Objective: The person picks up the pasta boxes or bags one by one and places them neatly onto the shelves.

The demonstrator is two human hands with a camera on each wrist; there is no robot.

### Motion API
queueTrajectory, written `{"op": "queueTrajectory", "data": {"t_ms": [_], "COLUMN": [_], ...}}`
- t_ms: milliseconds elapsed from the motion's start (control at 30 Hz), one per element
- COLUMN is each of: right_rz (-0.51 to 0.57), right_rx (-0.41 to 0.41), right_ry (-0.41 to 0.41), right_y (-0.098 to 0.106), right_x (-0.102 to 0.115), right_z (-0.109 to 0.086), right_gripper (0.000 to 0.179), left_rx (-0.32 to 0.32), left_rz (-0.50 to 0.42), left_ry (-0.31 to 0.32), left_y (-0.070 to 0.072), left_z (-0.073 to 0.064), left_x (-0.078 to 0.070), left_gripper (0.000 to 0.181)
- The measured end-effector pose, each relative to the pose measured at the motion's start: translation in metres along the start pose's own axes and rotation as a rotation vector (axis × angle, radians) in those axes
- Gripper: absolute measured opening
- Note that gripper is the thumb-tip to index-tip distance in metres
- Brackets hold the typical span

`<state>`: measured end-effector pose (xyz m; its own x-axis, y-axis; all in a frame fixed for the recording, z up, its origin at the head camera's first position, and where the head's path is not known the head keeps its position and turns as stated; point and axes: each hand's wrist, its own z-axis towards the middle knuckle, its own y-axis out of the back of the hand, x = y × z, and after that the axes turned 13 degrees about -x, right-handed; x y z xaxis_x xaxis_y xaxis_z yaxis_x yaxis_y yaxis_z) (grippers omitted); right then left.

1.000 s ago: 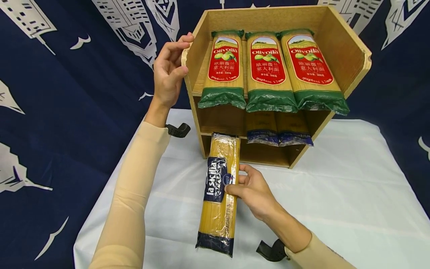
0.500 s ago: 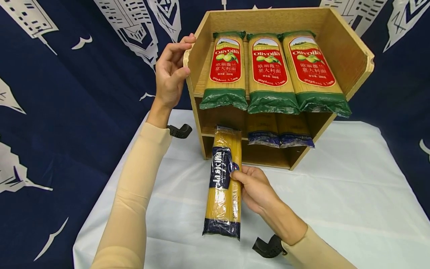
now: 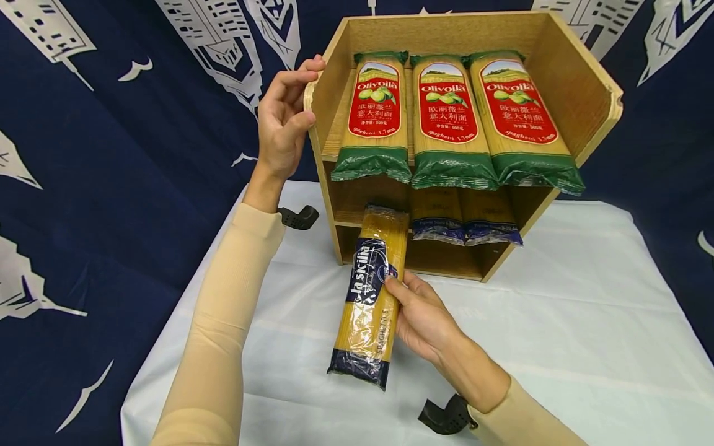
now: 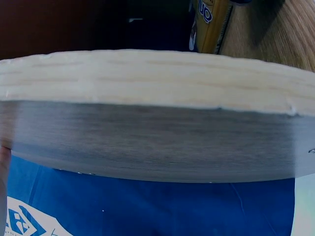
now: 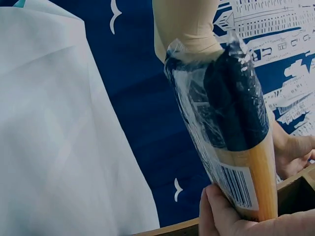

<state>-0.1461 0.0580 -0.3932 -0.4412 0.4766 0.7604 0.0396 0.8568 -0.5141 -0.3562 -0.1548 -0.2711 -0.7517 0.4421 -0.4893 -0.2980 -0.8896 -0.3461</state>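
Observation:
My right hand (image 3: 426,322) grips a pack of spaghetti (image 3: 362,325) by its right side, thumb on the front near the dark blue "la sicilia" label. The pack's upper end overlaps the left opening of the middle shelf, and its dark lower end tilts toward me. In the right wrist view the pack (image 5: 236,103) shows its barcode side and clear wrapper. My left hand (image 3: 284,124) holds the left side panel of the wooden shelf unit (image 3: 312,133), thumb at the front edge. The left wrist view shows the panel edge (image 4: 157,78) close up.
Green-ended spaghetti packs (image 3: 446,102) with red labels lie side by side on the top shelf. Two blue-ended packs (image 3: 437,223) occupy the right of the middle shelf. A white cloth (image 3: 586,310) covers the table, with a dark blue patterned curtain (image 3: 139,155) behind.
My right hand has moved the spaghetti pack up and slightly right, its top end now overlapping the middle shelf opening. The left hand keeps its hold on the side panel.

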Motion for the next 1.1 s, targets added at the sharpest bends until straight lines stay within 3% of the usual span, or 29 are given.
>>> {"op": "queueTrajectory", "data": {"t_ms": [300,767,1100], "right_rz": [0.005,-0.018,-0.07], "right_rx": [0.137,0.124,0.121], "right_ry": [0.044,0.005,-0.018], "right_y": [0.004,0.0,-0.001], "right_x": [-0.002,-0.003,0.009], "right_z": [-0.009,-0.016,0.001], "right_gripper": [0.075,0.055,0.052], "left_rx": [0.0,-0.002,0.004], "left_rz": [0.007,-0.015,-0.01], "left_ry": [0.0,0.001,0.001], "left_y": [0.001,0.002,0.002], "left_z": [-0.001,-0.001,0.0], "left_x": [0.0,0.0,0.0], "left_gripper": [0.047,0.047,0.047]}}
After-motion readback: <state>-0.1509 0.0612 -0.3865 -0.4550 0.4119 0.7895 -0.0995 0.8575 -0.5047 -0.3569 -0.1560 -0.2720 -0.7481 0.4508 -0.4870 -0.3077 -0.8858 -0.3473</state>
